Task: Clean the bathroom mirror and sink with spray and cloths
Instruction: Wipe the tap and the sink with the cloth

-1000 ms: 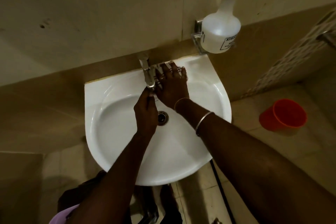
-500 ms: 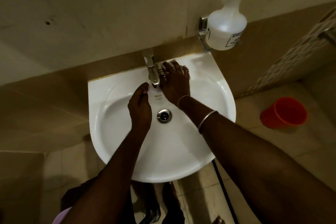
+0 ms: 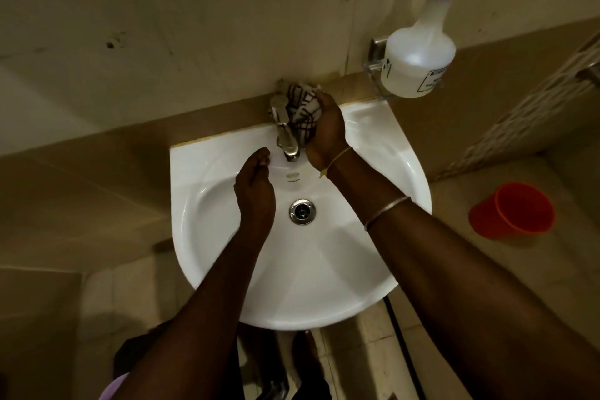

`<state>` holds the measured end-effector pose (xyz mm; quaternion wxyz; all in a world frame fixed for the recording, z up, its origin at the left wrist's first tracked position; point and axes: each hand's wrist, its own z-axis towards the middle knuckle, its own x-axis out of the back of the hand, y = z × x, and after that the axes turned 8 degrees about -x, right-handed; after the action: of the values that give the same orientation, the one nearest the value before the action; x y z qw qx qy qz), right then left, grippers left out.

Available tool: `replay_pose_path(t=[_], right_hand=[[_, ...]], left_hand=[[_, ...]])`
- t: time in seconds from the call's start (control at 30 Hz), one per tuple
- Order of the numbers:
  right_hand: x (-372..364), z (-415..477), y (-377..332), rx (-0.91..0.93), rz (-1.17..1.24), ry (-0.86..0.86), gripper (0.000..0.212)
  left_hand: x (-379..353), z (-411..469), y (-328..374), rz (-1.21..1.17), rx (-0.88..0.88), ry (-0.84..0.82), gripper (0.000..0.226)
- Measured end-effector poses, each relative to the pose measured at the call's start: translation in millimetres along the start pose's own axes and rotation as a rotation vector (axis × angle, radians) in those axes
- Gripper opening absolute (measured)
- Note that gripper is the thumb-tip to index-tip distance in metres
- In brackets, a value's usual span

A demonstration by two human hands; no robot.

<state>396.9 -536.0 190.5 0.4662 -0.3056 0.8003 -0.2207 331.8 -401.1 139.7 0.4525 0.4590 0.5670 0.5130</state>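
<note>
The left hand (image 3: 255,191) hung over the left half of the white ceramic wall-mounted sink (image 3: 194,237), its fingers loosely drawn together and holding nothing, their tips near the spout of the chrome metal tap (image 3: 283,133); whether it touched the basin could not be told. Just right of the tap sat the white cloth with dark checked lines (image 3: 300,107), bunched up and pressed against the tap's side. The right hand (image 3: 324,136) had its fingers curled round that bundle from the right. The cloth looked soft, light and limp, probably best kept wadded in the palm so no loose corner trailed, while the tap seemed hard, smooth and likely slippery when wet. Room was tight behind the tap, where the beige wall (image 3: 194,42) stood close, but the basin lay open toward the round steel drain (image 3: 302,211). Further right, the translucent white plastic spray bottle with a blue collar (image 3: 418,58) hung in a metal wall holder (image 3: 376,55) above the sink's corner, an edge to mind. An orange plastic cup (image 3: 513,211) lay on the tiled floor (image 3: 454,286), well apart.
</note>
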Motion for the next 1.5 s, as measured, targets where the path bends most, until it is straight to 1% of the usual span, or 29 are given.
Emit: replay_pose_path(t=[0.03,0.13,0.17,0.23,0.3,0.37,0.43,0.47,0.53,0.6,0.63,0.67,0.7,0.8,0.83,0.87,0.9,0.93,1.0,1.1,1.2,1.27,1.33,1.4,1.5], right_hand=[[-5,-4,0,0.008,-0.026,0.003,0.063],[-14,-13,1,0.096,-0.273,0.055,0.036],[-15,-13,3,0.11,-0.34,0.059,0.031],[-13,-14,3,0.132,-0.444,0.066,0.025],[-12,-15,2,0.119,-0.489,0.078,0.025],[-14,-17,5,0.092,-0.491,0.099,0.039],[-18,-19,7,0.044,-0.443,0.156,0.045],[-17,-19,6,0.021,-0.413,0.172,0.041],[-18,-22,-2,0.01,-0.316,0.152,0.032],[-15,-24,-11,0.064,-0.268,0.117,0.027],[-18,-23,-15,0.113,-0.322,0.108,0.025],[-21,-23,-18,0.174,-0.447,0.108,0.024],[-24,-23,-19,0.24,-0.61,0.096,0.024],[-29,-24,-24,0.472,-1.122,0.024,0.033],[-26,-25,-24,0.535,-1.222,0.0,0.035],[-22,-27,-22,0.574,-1.262,-0.006,0.037],[-18,-32,-20,0.572,-1.224,-0.005,0.041],[-14,-36,-16,0.52,-1.088,0.016,0.044],[-6,-41,-2,0.367,-0.734,0.095,0.047],[2,-46,20,0.21,-0.314,0.206,0.039],[10,-55,45,0.11,0.125,0.175,0.036],[11,-62,62,0.065,0.367,0.148,0.032],[10,-67,75,0.047,0.526,0.124,0.034],[4,-71,82,0.033,0.623,0.111,0.037],[-21,-75,88,-0.033,0.666,0.055,0.051]], left_hand=[[0,0,0,-0.005,-0.001,-0.004,0.033],[1,2,1,-0.003,-0.007,-0.012,0.034],[2,4,1,-0.003,-0.006,-0.011,0.034],[6,8,0,-0.005,-0.001,-0.008,0.033],[10,11,-2,-0.012,0.0,-0.004,0.032],[10,13,-4,-0.029,0.008,-0.003,0.033],[9,13,-3,-0.032,0.023,-0.003,0.033],[9,12,-2,-0.028,0.032,-0.007,0.033],[9,10,2,-0.032,0.044,-0.012,0.034],[10,6,4,-0.044,0.045,-0.018,0.034],[10,5,4,-0.054,0.042,-0.021,0.033],[11,3,6,-0.06,0.04,-0.023,0.031],[12,1,7,-0.07,0.039,-0.022,0.031],[14,-4,7,-0.088,0.045,-0.005,0.032],[13,-5,6,-0.086,0.045,-0.003,0.033],[12,-6,6,-0.081,0.05,-0.001,0.033],[12,-7,4,-0.077,0.056,-0.001,0.033],[10,-8,4,-0.066,0.063,-0.004,0.033],[8,-9,3,-0.041,0.071,-0.005,0.033],[5,-8,7,-0.05,0.088,0.027,0.033],[4,-10,13,-0.043,0.103,0.059,0.033],[4,-13,19,-0.039,0.097,0.055,0.034],[7,-14,24,-0.013,0.087,0.051,0.035],[12,-13,28,0.002,0.072,0.053,0.035],[22,-9,33,-0.008,0.059,0.088,0.029]])
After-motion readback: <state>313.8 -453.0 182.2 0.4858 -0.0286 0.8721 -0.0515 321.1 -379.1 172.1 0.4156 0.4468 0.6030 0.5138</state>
